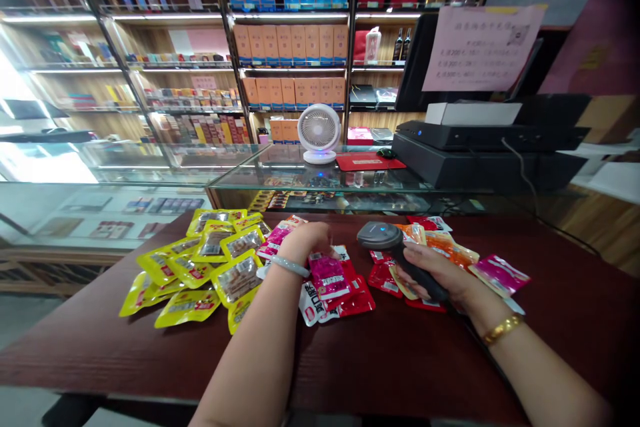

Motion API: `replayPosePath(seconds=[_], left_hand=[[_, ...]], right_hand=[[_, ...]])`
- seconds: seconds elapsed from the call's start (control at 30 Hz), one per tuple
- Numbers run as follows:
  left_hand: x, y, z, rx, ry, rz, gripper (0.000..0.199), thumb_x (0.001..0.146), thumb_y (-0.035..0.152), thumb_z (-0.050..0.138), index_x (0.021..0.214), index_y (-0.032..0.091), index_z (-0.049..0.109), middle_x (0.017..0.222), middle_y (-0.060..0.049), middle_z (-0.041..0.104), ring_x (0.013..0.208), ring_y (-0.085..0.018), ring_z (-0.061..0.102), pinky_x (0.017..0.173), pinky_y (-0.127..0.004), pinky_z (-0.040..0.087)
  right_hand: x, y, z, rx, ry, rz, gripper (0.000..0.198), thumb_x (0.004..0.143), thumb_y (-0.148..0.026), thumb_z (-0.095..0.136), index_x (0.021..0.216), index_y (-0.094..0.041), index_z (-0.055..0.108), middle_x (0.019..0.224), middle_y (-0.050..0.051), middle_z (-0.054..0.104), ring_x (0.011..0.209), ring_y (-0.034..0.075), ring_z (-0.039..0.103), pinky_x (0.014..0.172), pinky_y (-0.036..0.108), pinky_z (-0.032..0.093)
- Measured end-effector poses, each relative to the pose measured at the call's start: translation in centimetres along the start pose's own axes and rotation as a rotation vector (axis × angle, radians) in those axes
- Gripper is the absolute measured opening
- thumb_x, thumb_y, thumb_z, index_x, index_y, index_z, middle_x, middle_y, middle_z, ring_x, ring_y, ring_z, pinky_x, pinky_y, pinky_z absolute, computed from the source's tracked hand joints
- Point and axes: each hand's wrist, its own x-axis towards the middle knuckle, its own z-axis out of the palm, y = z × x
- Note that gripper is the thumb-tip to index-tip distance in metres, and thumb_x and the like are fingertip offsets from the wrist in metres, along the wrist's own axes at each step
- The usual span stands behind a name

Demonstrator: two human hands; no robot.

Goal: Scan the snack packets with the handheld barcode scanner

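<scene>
My right hand [434,267] is wrapped round the handle of a black barcode scanner [381,235], its head pointing left. My left hand [314,240] bends down with its fingers curled at the top edge of a magenta snack packet [330,278]; the fingertips are mostly hidden. Beneath that packet lie red packets [361,299] and white packets [310,307]. Another pink packet [276,237] is partly behind my left wrist. Yellow snack packets [189,308] spread out to the left. Around my right hand are orange packets [450,248], red ones and a purple packet [501,273].
All of this lies on a dark red-brown table [370,367]. Behind it stands a glass counter [280,177] with a white fan [319,132], a red mat [370,161] and a black cash drawer [480,163]. Shelves of boxes [293,43] line the wall.
</scene>
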Motion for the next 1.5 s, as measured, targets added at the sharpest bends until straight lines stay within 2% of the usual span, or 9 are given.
replayPosePath(seconds=[0.17,0.4,0.47,0.7,0.97,1.2,1.37,1.43,1.5], left_hand=[[0.6,-0.3,0.1,-0.042,0.186,0.010,0.020,0.067,0.039,0.075,0.076,0.021,0.069,0.081,-0.005,0.073,0.076,-0.020,0.065,0.074,-0.029,0.045],[2.3,-0.8,-0.1,-0.449,0.611,-0.119,0.029,0.082,0.049,0.059,0.084,0.020,0.061,0.075,-0.002,0.068,0.065,-0.015,0.059,0.060,-0.024,0.040],[2.9,-0.2,0.3,-0.531,0.651,-0.151,0.026,0.084,0.045,0.056,0.086,0.019,0.060,0.077,-0.003,0.068,0.067,-0.015,0.059,0.060,-0.023,0.039],[3.7,2.9,2.1,-0.609,0.591,0.019,0.014,0.085,0.031,0.057,0.092,0.020,0.060,0.078,0.000,0.068,0.071,-0.013,0.060,0.063,-0.022,0.040],[4.3,2.9,2.8,-0.693,0.540,0.022,0.019,0.087,0.031,0.050,0.100,0.022,0.060,0.074,0.001,0.065,0.055,-0.010,0.053,0.055,-0.021,0.040],[3.8,4.0,2.7,-0.808,0.558,-0.015,0.015,0.084,0.027,0.058,0.096,0.018,0.062,0.070,0.001,0.064,0.059,-0.010,0.056,0.062,-0.022,0.045],[3.8,5.2,3.9,-1.170,0.197,0.296,0.040,0.085,0.018,0.056,0.124,0.016,0.057,0.092,-0.007,0.072,0.074,-0.013,0.066,0.071,-0.025,0.051],[3.8,4.6,3.9,-1.064,0.175,0.328,0.048,0.081,0.015,0.059,0.129,0.017,0.055,0.100,-0.009,0.073,0.083,-0.015,0.067,0.076,-0.027,0.051],[3.6,3.3,3.4,-0.745,0.274,0.234,0.043,0.074,0.019,0.068,0.117,0.019,0.065,0.102,-0.009,0.073,0.091,-0.019,0.067,0.081,-0.029,0.050]], right_hand=[[-0.2,-0.2,0.3,0.001,0.018,-0.001,0.036,0.083,-0.056,0.063,0.091,-0.023,0.049,0.058,-0.004,0.058,0.030,0.006,0.041,0.029,0.019,0.026],[-0.2,-0.2,0.1,-0.015,-0.002,-0.008,0.037,0.084,-0.056,0.062,0.087,-0.022,0.048,0.061,-0.004,0.059,0.031,0.006,0.043,0.030,0.019,0.031],[-0.2,-0.3,0.2,-0.024,0.005,-0.008,0.039,0.082,-0.058,0.063,0.087,-0.021,0.048,0.061,-0.004,0.060,0.031,0.005,0.043,0.030,0.018,0.030],[-0.2,-0.1,0.1,-0.015,-0.008,-0.012,0.037,0.085,-0.055,0.061,0.094,-0.021,0.050,0.062,-0.003,0.061,0.032,0.005,0.044,0.030,0.017,0.033],[-0.2,-0.5,0.1,-0.031,-0.049,-0.002,0.047,0.080,-0.059,0.066,0.104,-0.021,0.050,0.060,-0.004,0.060,0.030,0.006,0.044,0.027,0.016,0.029],[-0.4,-0.7,0.2,-0.030,-0.068,-0.019,0.039,0.084,-0.055,0.062,0.099,-0.021,0.050,0.062,-0.004,0.060,0.030,0.005,0.044,0.028,0.016,0.029],[-0.4,-0.6,0.4,-0.013,-0.072,-0.017,0.040,0.084,-0.054,0.062,0.103,-0.021,0.051,0.059,-0.005,0.058,0.029,0.005,0.041,0.027,0.018,0.025],[-0.4,-0.6,0.3,-0.004,-0.071,-0.009,0.040,0.084,-0.053,0.063,0.105,-0.022,0.051,0.059,-0.005,0.058,0.029,0.005,0.041,0.028,0.019,0.025],[-0.4,-0.6,0.2,0.000,-0.087,0.001,0.040,0.084,-0.052,0.063,0.105,-0.022,0.050,0.059,-0.005,0.058,0.030,0.006,0.042,0.028,0.019,0.024]])
